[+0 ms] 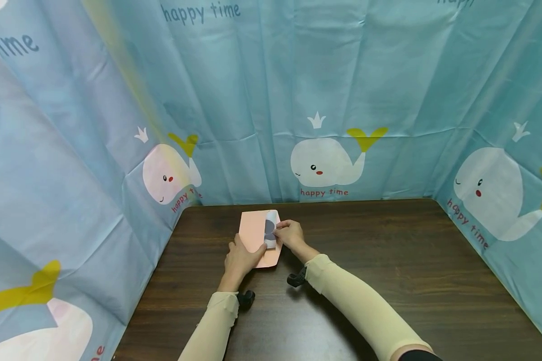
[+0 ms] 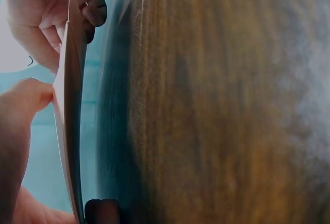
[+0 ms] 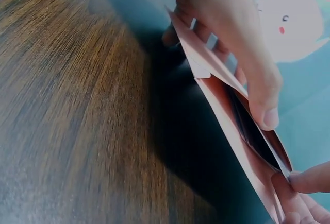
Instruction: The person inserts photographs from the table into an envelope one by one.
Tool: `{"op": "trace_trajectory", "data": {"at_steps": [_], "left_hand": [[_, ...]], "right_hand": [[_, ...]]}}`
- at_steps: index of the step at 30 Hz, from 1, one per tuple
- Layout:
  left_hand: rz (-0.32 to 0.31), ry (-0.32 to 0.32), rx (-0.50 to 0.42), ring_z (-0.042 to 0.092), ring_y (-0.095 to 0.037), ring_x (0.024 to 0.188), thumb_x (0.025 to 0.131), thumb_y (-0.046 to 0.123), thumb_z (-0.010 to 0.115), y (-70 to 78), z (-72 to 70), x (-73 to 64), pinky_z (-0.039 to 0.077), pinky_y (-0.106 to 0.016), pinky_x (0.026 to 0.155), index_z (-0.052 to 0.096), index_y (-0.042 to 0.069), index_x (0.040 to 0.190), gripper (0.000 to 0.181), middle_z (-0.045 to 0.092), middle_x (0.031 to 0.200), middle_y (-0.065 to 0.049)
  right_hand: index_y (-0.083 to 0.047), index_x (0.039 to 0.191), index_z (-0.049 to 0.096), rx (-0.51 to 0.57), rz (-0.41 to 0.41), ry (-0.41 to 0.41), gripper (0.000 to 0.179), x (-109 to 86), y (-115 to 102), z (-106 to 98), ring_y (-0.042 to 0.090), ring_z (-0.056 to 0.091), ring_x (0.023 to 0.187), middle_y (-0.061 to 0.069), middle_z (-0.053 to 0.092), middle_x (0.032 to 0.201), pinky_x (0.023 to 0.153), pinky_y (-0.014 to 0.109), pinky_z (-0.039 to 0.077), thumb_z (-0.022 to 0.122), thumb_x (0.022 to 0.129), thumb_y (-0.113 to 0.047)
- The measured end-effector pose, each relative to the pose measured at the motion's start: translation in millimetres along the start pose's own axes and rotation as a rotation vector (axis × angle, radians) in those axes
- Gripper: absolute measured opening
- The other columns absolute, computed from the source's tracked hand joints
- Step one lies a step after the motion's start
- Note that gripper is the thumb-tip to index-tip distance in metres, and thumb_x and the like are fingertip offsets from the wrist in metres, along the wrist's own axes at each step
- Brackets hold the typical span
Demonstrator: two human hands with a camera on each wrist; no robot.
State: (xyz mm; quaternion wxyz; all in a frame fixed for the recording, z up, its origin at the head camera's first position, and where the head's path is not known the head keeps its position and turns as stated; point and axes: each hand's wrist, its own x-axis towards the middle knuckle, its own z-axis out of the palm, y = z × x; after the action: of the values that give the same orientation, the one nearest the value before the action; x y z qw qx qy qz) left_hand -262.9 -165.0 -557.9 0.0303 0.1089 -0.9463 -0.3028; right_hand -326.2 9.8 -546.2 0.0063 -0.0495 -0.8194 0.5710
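Observation:
A peach-coloured paper envelope (image 1: pixel 252 225) is held above the table's far left part. My left hand (image 1: pixel 240 260) grips its lower left side, thumb across the front and fingers behind. My right hand (image 1: pixel 293 235) pinches at the envelope's right edge, beside a white paper with grey round shapes (image 1: pixel 270 229), which bows at the envelope's right side. In the right wrist view the envelope (image 3: pixel 234 136) gapes along one side, with a dark-looking layer in the gap. Edge-on in the left wrist view, the envelope (image 2: pixel 63 110) stands between thumb and fingers. The paper's far side is hidden.
Beneath both arms lies a dark wood-grain table (image 1: pixel 388 260). Light-blue curtains with whales (image 1: pixel 327 163) and lettering hang behind its far edge and on both sides. A small black device (image 1: pixel 296 277) sits at each wrist.

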Motion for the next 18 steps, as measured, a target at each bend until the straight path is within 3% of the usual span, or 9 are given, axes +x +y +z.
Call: {"op": "trace_trajectory", "data": {"at_steps": [8,18], "left_hand": [[0.004,0.003,0.001,0.055,-0.053,0.114,0.078,0.074,0.065,0.1,-0.7,-0.1,0.044,-0.064,0.094,0.02,-0.001,0.156,0.117,0.041,0.14,-0.032],[0.011,0.004,0.005,0.055,-0.053,0.114,0.077,0.076,0.064,-0.2,-0.1,-0.4,0.044,-0.065,0.092,0.021,-0.002,0.156,0.12,0.041,0.14,-0.033]], "right_hand": [[-0.008,0.099,0.073,-0.088,-0.049,0.011,0.018,-1.7,-2.9,4.5,0.015,0.068,0.077,0.0,0.074,0.084,0.069,0.032,0.052,0.079,0.085,-0.017],[-0.013,0.098,0.075,-0.157,-0.042,0.031,0.017,-2.4,-3.8,10.3,0.02,0.068,0.082,-0.003,0.074,0.086,0.077,0.04,0.051,0.081,0.085,-0.022]]}}
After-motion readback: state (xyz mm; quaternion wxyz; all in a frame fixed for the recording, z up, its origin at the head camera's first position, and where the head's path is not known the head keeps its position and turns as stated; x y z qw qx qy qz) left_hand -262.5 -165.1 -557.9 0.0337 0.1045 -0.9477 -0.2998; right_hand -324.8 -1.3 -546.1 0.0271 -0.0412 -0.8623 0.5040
